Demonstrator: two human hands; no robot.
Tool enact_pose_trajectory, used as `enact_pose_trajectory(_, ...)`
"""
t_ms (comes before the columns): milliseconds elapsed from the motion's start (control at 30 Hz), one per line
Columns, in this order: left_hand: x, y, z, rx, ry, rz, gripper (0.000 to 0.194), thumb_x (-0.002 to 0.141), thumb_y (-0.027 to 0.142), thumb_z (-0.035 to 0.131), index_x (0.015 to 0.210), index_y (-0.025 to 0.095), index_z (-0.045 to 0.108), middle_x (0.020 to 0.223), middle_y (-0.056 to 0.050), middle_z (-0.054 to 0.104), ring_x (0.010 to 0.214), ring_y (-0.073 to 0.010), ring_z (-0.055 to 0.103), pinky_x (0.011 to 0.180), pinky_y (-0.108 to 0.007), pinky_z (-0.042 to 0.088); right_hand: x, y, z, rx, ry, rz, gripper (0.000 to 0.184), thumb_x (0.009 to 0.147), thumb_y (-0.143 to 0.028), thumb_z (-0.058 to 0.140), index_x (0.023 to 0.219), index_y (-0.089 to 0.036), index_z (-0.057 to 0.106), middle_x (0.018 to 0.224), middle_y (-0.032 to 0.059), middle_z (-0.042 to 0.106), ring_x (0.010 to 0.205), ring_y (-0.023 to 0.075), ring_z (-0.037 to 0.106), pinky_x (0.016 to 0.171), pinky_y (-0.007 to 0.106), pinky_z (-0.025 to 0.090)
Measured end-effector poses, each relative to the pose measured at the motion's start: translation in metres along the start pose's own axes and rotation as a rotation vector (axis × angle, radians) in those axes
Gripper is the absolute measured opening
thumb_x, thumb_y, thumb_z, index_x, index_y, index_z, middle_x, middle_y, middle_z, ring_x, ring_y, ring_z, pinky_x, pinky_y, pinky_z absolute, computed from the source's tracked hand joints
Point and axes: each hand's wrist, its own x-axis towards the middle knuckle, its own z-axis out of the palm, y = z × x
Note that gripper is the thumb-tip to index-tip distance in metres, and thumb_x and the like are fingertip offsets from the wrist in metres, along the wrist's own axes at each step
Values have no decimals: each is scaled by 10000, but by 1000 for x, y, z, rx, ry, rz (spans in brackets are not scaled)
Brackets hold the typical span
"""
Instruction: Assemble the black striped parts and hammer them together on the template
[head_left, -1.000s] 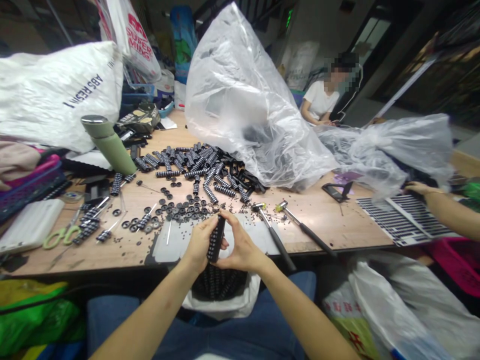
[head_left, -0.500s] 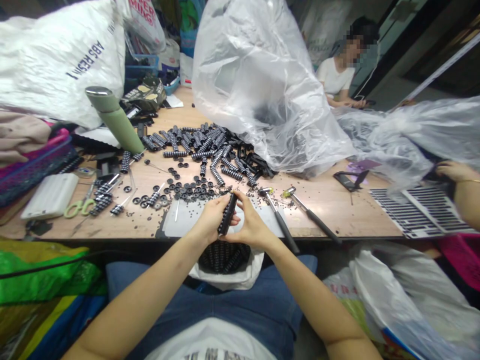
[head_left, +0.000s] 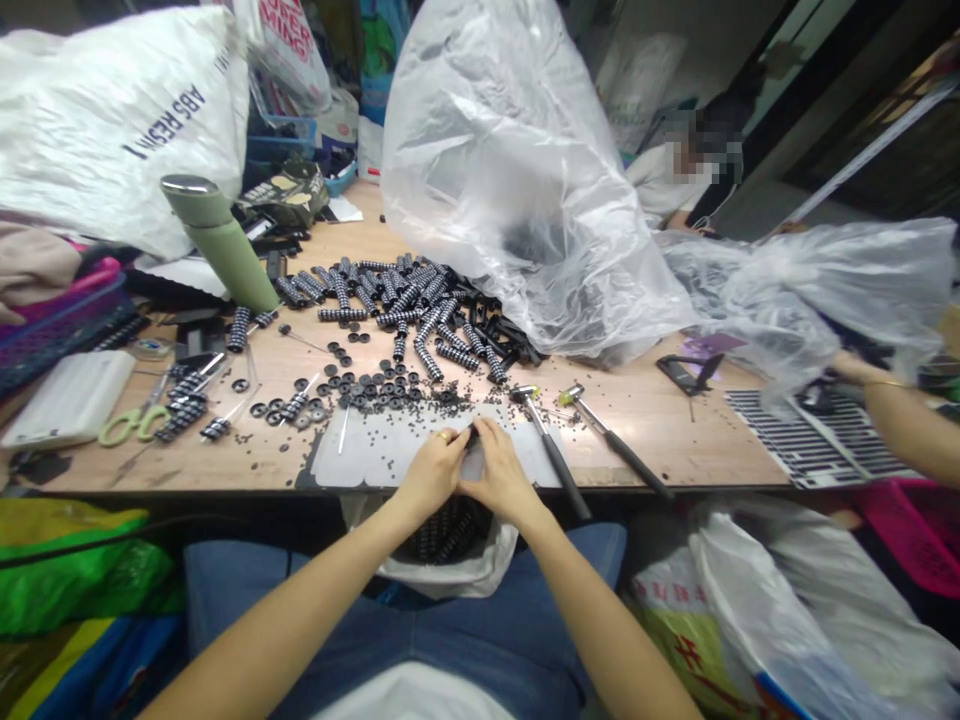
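My left hand (head_left: 433, 472) and my right hand (head_left: 501, 474) meet over the near edge of a pale mat (head_left: 375, 452). Both are closed around a black part (head_left: 472, 438); fingers hide most of it. Below them a white bag (head_left: 491, 575) sits between my legs, with black ribbed pieces (head_left: 442, 535) inside. Past my fingertips, tiny black bits (head_left: 450, 397) and small black discs (head_left: 375, 388) are strewn over the table. Two hammers, one yellow-tipped (head_left: 628, 455) and one nearer my right hand (head_left: 556, 462), lie to the right.
Black-and-white ribbed rods (head_left: 409, 295) are heaped at mid-table beside a big clear plastic bag (head_left: 517, 180). A green flask (head_left: 225, 250), scissors (head_left: 142, 420) and a white box (head_left: 71, 398) stand or lie left. At right, a co-worker's arm (head_left: 900, 420) reaches over striped strips (head_left: 802, 440).
My hands have lowered slightly and closed in, and the black part, earlier plain between them, is now mostly covered. The co-worker's hand at right has moved left; the person behind leans down.
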Motion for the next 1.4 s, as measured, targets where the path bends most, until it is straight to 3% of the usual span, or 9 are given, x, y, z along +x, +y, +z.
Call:
enact_pose_trajectory(133, 1, -11, -9, 309, -65, 242, 368, 826, 78, 382, 1171, 135, 496, 1033, -116, 588, 905, -207, 525, 796, -400, 392, -13, 35, -33, -457, 71, 420, 337, 795, -331, 501, 1048, -109, 500, 1036, 183, 528, 1014, 318, 472, 791, 435, 392)
enact_pose_trajectory(233, 6, -17, -19, 421, -61, 322, 360, 829, 80, 389, 1168, 144, 490, 1045, -102, 600, 929, -214, 523, 841, -443, 337, -18, 51, -52, -546, 30, 533, 217, 860, -280, 397, 896, -110, 527, 894, 161, 573, 877, 278, 545, 695, 353, 407)
enact_pose_trajectory(467, 9, -22, -22, 469, -92, 349, 365, 828, 81, 391, 1176, 134, 485, 1070, -104, 603, 984, -222, 513, 862, -450, 321, -56, 18, -55, 1, 75, 390, 348, 914, -373, 189, 932, -171, 472, 705, 61, 612, 640, 187, 596, 570, 249, 382)
enact_pose_trajectory(600, 5, -13, -17, 470, -94, 297, 370, 826, 79, 375, 1172, 131, 496, 1106, -113, 592, 1028, -238, 508, 896, -478, 315, -73, 5, -40, 8, -149, 400, 360, 903, -375, 180, 883, -178, 480, 673, 72, 624, 604, 211, 607, 515, 252, 352)
enact_pose_trajectory(733, -2, 7, -3, 438, -76, 147, 425, 844, 221, 388, 1227, 42, 435, 1257, -195, 472, 1197, -275, 388, 1007, -470, 223, -65, -11, -51, 55, -90, 390, 358, 903, -406, 179, 821, -200, 459, 590, 34, 580, 528, 192, 569, 484, 246, 334)
enact_pose_trajectory(867, -8, 17, 11, 360, -86, 36, 779, 766, 528, 420, 1285, -44, 313, 1354, -263, 310, 1295, -341, 186, 1048, -480, 149, -54, -45, -67, 207, -43, 271, 317, 906, -394, 215, 846, -209, 465, 588, 13, 570, 499, 160, 549, 459, 226, 334)
enact_pose_trajectory(967, -12, 14, 15, 317, -128, 43, 767, 757, 464, 419, 1306, -48, 264, 1376, -257, 271, 1307, -339, 142, 1051, -475, 144, -52, -60, -57, 213, -41, 180, 331, 910, -366, 192, 913, -200, 479, 626, 32, 599, 513, 160, 568, 468, 226, 348)
enact_pose_trajectory(1167, -25, 8, 24, 291, -97, 59, 704, 721, 286, 432, 1314, -43, 244, 1385, -248, 260, 1301, -327, 174, 1038, -461, 200, -53, -52, -20, -52, -261, 193, 393, 906, -367, 157, 844, -192, 503, 618, 76, 630, 550, 223, 612, 473, 257, 348)
enact_pose_trajectory(1400, -2, 8, 3, 279, -49, -7, 381, 771, 73, 404, 1142, 26, 477, 1047, -187, 589, 1006, -251, 537, 850, -398, 445, -44, -13, -46, -107, 13, 290, 391, 896, -471, 157, 775, -241, 450, 596, 36, 600, 553, 221, 604, 493, 266, 368)
